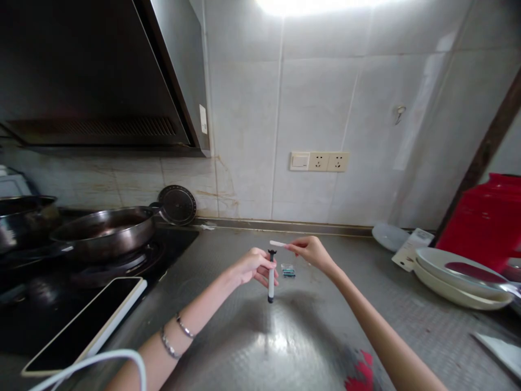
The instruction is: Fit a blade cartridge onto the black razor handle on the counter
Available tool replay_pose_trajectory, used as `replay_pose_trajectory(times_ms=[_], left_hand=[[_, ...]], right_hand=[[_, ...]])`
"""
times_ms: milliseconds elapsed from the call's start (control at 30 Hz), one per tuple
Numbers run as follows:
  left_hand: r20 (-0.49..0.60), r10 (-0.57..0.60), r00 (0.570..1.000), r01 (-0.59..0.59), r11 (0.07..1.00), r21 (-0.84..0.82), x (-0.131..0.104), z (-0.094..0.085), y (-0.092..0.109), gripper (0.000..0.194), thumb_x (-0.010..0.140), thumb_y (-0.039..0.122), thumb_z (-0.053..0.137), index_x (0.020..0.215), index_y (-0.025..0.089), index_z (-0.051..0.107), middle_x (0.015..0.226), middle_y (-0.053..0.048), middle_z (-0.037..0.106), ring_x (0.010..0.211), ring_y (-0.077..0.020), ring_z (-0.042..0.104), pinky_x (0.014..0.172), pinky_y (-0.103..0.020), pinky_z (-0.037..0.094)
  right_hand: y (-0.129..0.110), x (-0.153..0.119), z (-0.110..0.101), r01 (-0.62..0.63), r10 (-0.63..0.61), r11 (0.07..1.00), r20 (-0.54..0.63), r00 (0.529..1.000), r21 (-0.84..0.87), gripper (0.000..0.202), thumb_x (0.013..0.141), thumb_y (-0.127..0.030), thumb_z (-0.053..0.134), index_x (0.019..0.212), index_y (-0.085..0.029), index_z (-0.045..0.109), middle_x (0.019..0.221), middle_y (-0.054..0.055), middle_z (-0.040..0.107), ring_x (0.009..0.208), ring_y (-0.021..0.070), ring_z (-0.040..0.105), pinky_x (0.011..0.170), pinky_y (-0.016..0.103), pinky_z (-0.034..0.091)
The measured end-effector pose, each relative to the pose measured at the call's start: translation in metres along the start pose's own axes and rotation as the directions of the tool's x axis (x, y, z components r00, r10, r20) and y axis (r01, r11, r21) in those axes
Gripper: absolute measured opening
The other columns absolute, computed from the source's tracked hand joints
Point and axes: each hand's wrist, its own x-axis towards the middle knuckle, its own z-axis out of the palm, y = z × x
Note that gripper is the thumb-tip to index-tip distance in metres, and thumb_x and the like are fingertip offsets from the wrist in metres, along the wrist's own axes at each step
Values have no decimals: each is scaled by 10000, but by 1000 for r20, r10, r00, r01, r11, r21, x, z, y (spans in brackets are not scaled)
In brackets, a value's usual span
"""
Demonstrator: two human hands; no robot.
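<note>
My left hand (253, 266) is closed around a razor handle (271, 287), grey-white with black ends, held upright above the metal counter. Its forked black top carries no blade head. In my right hand (311, 252) a small flat white stick (277, 244) is pinched by one end, pointing left just above the fork. The stick and the fork look close, but I cannot tell whether they touch. Behind the handle, to its right, a small clear pack with teal and dark razor cartridges (288, 273) lies on the counter (228, 336).
At left, a pan (108, 231) and a pot (24, 220) stand on the stove, with a phone (83, 326) and white cable (109, 355) nearer me. Stacked plates (456, 285) and a red container (484, 217) are at right. Wall sockets (329, 161) sit behind.
</note>
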Motion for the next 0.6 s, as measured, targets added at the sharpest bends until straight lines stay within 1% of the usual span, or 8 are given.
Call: replay_pose_trajectory(times_ms=[33,67,133,200,367,433,533,600], left_hand=[[1,0,1000,0,1000,4,0,0,0,196,600,175,634,753,107,532,634,-83,656,566,-232,657,547,-362,522],[0,2,1000,-2,1000,8,-1,1,1,194,605,175,632,756,107,531,634,-81,654,562,-231,656,548,-363,521],[-2,10,1000,-10,1000,12,-1,2,1,192,615,175,628,763,106,528,640,-81,651,562,-230,656,553,-363,520],[5,17,1000,-17,1000,15,-2,3,1,194,625,178,627,771,105,523,649,-84,650,562,-224,656,556,-355,519],[32,14,999,-15,1000,26,-2,4,0,210,621,187,632,778,112,515,641,-74,645,536,-214,647,528,-342,514],[29,15,999,-16,1000,25,-2,4,0,216,617,191,637,777,113,514,642,-74,645,538,-217,647,524,-345,513],[20,14,1000,-15,1000,23,-2,3,0,234,609,202,651,779,114,516,640,-73,647,542,-217,647,527,-348,512],[21,18,1000,-18,1000,22,-2,2,0,245,604,215,664,771,114,515,641,-74,648,546,-213,647,537,-347,513]], right_hand=[[0,0,0,-3,3,1000,-3,1000,7,448,715,-534,561,647,-110,686,489,11,534,421,74,394,388,189,266],[-1,0,-1,-7,6,999,32,999,31,445,714,-533,565,663,-109,689,494,10,536,414,70,388,384,188,265],[-1,-1,-3,-17,0,994,159,987,106,442,708,-530,574,689,-105,692,493,5,533,393,62,374,375,186,268],[0,-1,-6,-22,-9,990,219,976,140,439,703,-528,583,706,-104,696,491,1,530,383,57,369,373,184,272],[6,0,-9,-16,13,999,81,997,41,441,713,-525,572,671,-104,694,476,-2,510,394,63,370,371,183,271],[5,0,-9,-15,9,998,105,994,58,443,708,-529,576,677,-103,693,481,-1,514,397,63,372,372,183,277],[0,0,-8,-8,-13,995,199,980,104,440,708,-528,580,709,-103,693,499,3,531,388,59,370,370,184,273],[0,0,-7,11,-25,997,187,982,74,441,719,-529,567,685,-105,687,485,-1,519,383,59,364,371,187,263]])
